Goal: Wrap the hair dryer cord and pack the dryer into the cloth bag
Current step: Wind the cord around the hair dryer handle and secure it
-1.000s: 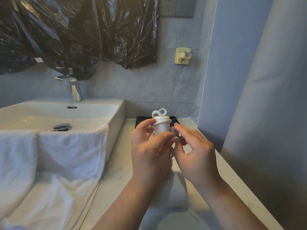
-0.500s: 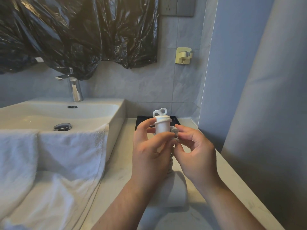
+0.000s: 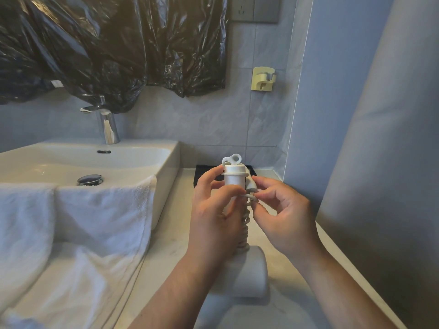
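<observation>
Left hand (image 3: 213, 217) grips the handle of the white plastic hair dryer (image 3: 234, 180), stood head-down near the worktop's (image 3: 171, 245) right edge, while the right hand (image 3: 282, 214) pinches its pale coiled cord (image 3: 245, 224), likely springy enough to unwind if released.

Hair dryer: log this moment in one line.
phase: wrapping | left hand: grips hair dryer handle | right hand: pinches cord at handle | cord: coiled round handle | dryer: not bagged

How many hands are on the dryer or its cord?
2. The left hand grips the dryer handle; the right hand pinches the cord beside it.
</observation>
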`<state>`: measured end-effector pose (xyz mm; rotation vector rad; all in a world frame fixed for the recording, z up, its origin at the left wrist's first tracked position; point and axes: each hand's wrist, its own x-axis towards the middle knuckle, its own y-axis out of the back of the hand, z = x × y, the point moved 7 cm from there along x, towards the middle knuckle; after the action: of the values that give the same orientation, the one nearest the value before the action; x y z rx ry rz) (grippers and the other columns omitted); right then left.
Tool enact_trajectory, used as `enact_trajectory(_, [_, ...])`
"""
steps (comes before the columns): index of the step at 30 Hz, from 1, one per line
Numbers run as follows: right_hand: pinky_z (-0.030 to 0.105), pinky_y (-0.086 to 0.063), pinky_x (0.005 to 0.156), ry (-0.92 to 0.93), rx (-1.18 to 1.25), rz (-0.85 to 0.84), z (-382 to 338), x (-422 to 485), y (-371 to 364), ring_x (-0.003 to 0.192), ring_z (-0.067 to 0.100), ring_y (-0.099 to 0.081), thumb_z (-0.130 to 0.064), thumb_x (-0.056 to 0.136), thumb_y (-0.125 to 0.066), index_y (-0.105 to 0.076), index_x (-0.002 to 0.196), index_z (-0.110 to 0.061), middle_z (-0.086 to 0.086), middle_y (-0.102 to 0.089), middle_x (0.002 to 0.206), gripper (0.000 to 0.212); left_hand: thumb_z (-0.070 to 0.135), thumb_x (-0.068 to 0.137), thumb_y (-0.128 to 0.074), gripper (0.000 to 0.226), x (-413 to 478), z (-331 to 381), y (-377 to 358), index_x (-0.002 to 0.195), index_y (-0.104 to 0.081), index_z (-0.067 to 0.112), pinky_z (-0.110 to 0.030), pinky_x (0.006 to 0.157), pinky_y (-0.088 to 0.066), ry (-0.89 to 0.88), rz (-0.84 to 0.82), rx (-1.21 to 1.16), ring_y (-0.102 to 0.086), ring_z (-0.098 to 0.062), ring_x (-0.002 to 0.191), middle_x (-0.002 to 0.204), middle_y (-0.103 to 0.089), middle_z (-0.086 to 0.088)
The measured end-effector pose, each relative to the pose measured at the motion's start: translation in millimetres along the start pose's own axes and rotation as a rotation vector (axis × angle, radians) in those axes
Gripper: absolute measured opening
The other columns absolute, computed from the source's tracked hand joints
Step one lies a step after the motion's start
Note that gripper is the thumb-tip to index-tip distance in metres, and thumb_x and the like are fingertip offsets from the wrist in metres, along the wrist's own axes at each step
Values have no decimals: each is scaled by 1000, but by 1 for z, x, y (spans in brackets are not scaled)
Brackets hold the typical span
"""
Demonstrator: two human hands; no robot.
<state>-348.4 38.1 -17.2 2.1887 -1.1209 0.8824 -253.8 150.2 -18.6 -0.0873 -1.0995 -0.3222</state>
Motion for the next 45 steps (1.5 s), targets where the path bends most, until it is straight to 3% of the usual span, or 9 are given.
enact_trajectory(6, [28, -56, 86, -54, 175, -21, 4, 1, -1, 98, 12, -71, -3, 74, -67, -72, 94, -47, -12, -75, 102, 48, 24, 86, -62, 8, -2, 2, 1, 90, -61, 31, -23, 84, -48, -5, -3, 18, -63, -24, 99, 128, -42, 21])
enact_trajectory(9, [25, -55, 87, -14, 181, 3, 4, 0, 5, 101, 8, -70, 10, 76, -69, -76, 92, -42, -17, -73, 106, 55, 18, 87, -65, 14, -1, 3, 0, 92, -60, 30, -10, 79, -44, -15, 13, 9, -61, -10, 101, 123, -46, 10])
enact_trajectory(13, [15, -53, 78, 50, 60, 6, -2, 0, 10, 94, 1, -69, 4, 75, -71, -77, 87, -30, -29, -71, 98, 36, 26, 85, -59, 3, 0, 1, 0, 88, -58, 27, -11, 77, -47, -9, 14, -4, -48, 17, 108, 124, -48, 1])
enact_trajectory(23, [17, -56, 81, 266, -248, 121, -17, -6, 8, 91, 1, -70, -6, 73, -69, -75, 88, -10, -11, -69, 96, 17, 20, 86, -66, 12, -1, -6, -2, 83, -57, 28, -14, 80, -45, 33, -13, 30, -63, -17, 97, 124, -47, 8])
enact_trajectory(28, [9, -52, 78, 204, -207, 172, -12, -11, 8, 84, 3, -69, 0, 72, -71, -72, 89, -12, -14, -67, 92, 21, 15, 82, -71, 7, -2, -2, 1, 78, -67, 12, -13, 80, -45, 7, 10, 45, -44, 18, 112, 119, -55, -6])
enact_trajectory(31, [8, -51, 78, 287, -311, 181, -20, -11, 9, 80, 6, -68, -2, 72, -70, -74, 87, -4, -9, -67, 89, 15, 11, 80, -72, 7, -2, 0, 2, 76, -68, 7, -5, 84, -39, -5, 7, 64, -40, 23, 114, 114, -59, -13])
enact_trajectory(34, [17, -56, 78, 354, -385, 182, -28, -11, 8, 78, 9, -69, -2, 72, -69, -75, 86, -4, -10, -65, 91, 16, 15, 83, -71, 3, -3, 1, 1, 83, -69, 13, -10, 85, -45, -26, -1, 1, -50, 10, 115, 119, -57, -12])
enact_trajectory(38, [24, -57, 79, 423, -417, 216, -32, -14, 9, 81, 11, -69, 3, 69, -68, -76, 85, -4, -12, -64, 93, 19, 18, 86, -67, 16, -5, 0, -3, 96, -68, 31, -44, 80, -57, -37, -12, -19, -64, -33, 105, 129, -51, -7])
enact_trajectory(45, [14, -51, 81, 400, -388, 240, -30, -14, 8, 82, 8, -65, -4, 75, -62, -73, 80, -3, -6, -69, 89, 13, 13, 82, -71, 26, -2, 4, 0, 98, -66, 33, -39, 86, -55, -12, 23, 6, -63, -31, 106, 120, -46, 2])
